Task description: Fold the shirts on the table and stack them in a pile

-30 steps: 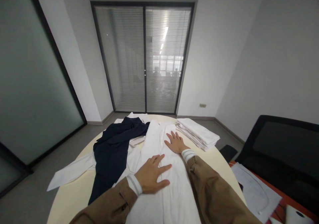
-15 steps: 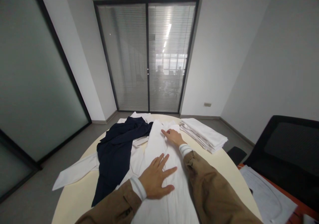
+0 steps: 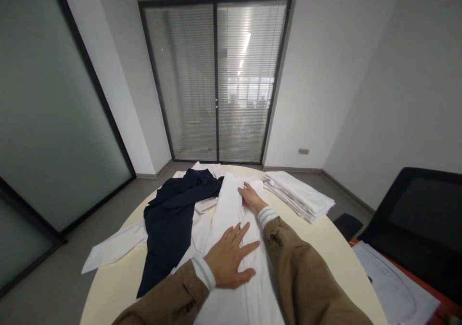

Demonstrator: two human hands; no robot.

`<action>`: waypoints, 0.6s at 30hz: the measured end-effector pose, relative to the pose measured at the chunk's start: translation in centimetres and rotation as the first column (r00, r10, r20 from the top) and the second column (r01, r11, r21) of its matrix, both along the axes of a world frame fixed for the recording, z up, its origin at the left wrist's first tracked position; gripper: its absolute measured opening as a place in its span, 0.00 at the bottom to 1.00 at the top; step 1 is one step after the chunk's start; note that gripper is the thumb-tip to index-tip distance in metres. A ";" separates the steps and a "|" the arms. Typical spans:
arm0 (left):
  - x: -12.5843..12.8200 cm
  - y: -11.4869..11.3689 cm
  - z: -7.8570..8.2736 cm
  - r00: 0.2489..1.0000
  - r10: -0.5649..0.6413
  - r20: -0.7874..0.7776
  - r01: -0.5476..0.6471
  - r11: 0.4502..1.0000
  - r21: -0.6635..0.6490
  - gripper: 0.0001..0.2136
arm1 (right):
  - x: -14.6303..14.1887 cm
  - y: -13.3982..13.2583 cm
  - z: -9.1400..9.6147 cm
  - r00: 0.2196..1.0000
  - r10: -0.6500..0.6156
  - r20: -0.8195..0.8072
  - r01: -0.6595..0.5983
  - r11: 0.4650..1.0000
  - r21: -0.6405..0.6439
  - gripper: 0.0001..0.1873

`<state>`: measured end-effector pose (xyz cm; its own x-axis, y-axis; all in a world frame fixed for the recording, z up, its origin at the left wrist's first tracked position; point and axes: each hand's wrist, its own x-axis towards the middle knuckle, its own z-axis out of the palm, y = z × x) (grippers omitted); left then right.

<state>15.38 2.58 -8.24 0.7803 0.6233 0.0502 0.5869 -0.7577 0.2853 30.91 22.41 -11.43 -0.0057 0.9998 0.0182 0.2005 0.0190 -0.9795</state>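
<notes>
Hands open and flat, left hand (image 3: 229,260) and right hand (image 3: 251,199) on creased white cloth (image 3: 231,209)

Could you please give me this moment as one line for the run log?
left hand: flat on white garment | right hand: on same garment | beside: navy garment | beyond: folded white stack | surface: round table

surface: a round cream table (image 3: 325,253) is seen from above
centre: a long white garment (image 3: 231,209) is spread lengthwise
left of it: a crumpled navy garment (image 3: 169,224) is laid over white cloth, with a white sleeve (image 3: 113,246) stretched out
far right: folded white linen (image 3: 298,196) is stacked near the rim
</notes>
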 end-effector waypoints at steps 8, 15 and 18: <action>-0.2 0.2 -0.8 1.000 -0.001 0.025 0.001 1.000 0.015 0.37 | 0.1 1.9 0.2 0.996 -0.038 0.085 0.040 0.999 -0.013 0.26; -0.1 0.1 -0.4 1.000 0.010 0.015 -0.010 1.000 -0.011 0.37 | 1.7 1.8 1.9 0.941 -0.207 0.268 0.178 0.976 0.127 0.34; 0.0 0.1 -0.2 1.000 0.014 0.012 -0.014 1.000 -0.026 0.37 | 2.5 0.7 2.9 0.908 -0.103 0.407 -0.004 0.967 0.254 0.26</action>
<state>15.37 2.64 -8.45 0.7711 0.6352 0.0437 0.5936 -0.7420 0.3117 33.41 23.08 -8.51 -0.0168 0.9633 0.2679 0.5928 0.2253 -0.7732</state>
